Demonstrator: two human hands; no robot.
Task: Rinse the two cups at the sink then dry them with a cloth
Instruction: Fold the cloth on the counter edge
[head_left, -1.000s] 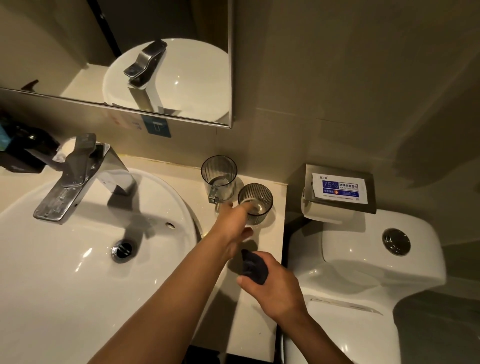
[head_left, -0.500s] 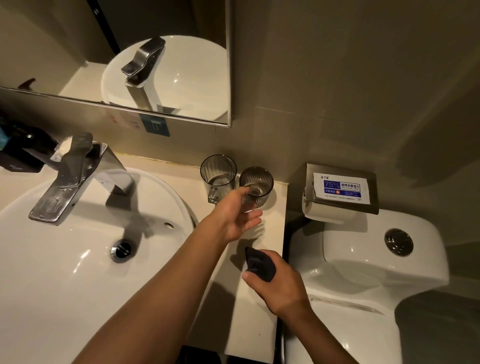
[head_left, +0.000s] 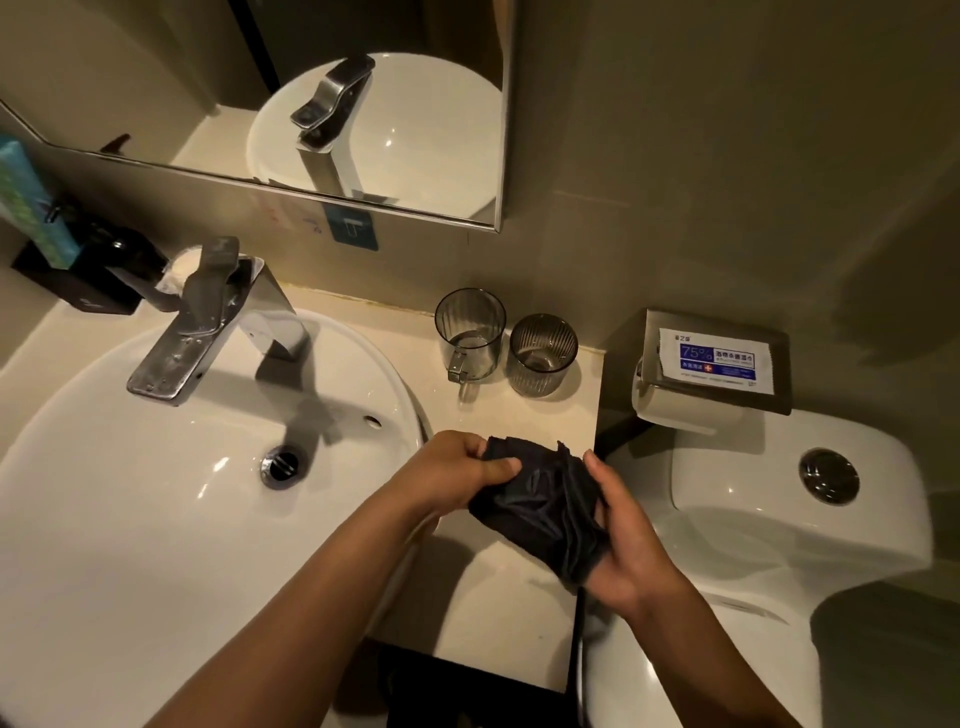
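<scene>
Hands (head_left: 457, 475) (head_left: 623, 540) hold cloth (head_left: 540, 506) (cups (head_left: 470, 332) (head_left: 543, 356) apart).

Cloth (head_left: 540, 512) black. Both cups (head_left: 470, 332) (head_left: 543, 353) smoky grey, ribbed. Sink (head_left: 130, 519) white. Faucet (head_left: 208, 322) chrome. Countertop (head_left: 498, 597) cream.

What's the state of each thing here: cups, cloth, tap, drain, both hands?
clear cup: upright on the counter, not held
ribbed cup: upright to its right, not held
dark cloth: bunched, held over the counter edge
left hand: grips the cloth
right hand: grips the cloth
tap: no water running
drain: open, basin holds no water
</scene>
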